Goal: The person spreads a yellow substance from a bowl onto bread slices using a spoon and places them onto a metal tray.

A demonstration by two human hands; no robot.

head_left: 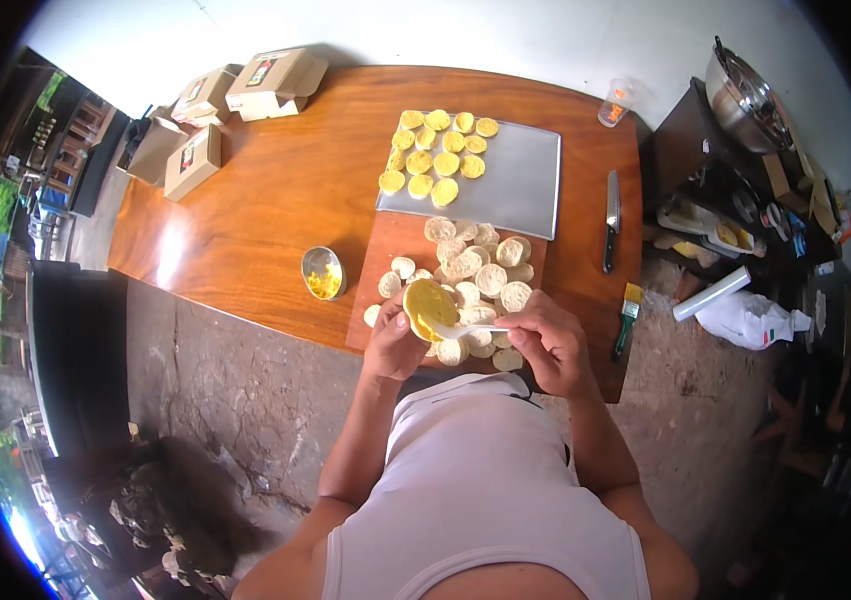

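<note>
My left hand [395, 346] is closed around the edge of a round bread slice [432, 303] coated in yellow spread, its face tilted up toward me. Pinched in my right hand [551, 343] is a white spoon [476, 328], whose tip lies against the lower part of the coated face. Beneath both hands, many plain bread slices [491, 279] are heaped on a reddish-brown cutting board [386, 238]. Left of the board stands a metal bowl [338, 262] with yellow spread [323, 282] in it.
Slices with yellow topping [445, 164] fill the left part of a metal tray [526, 180] behind the board. Along the right side of the wooden table [266, 170] lie a knife [612, 215] and a green-handled brush [628, 320]. A plastic cup [615, 104] and cardboard boxes [271, 85] stand farther back.
</note>
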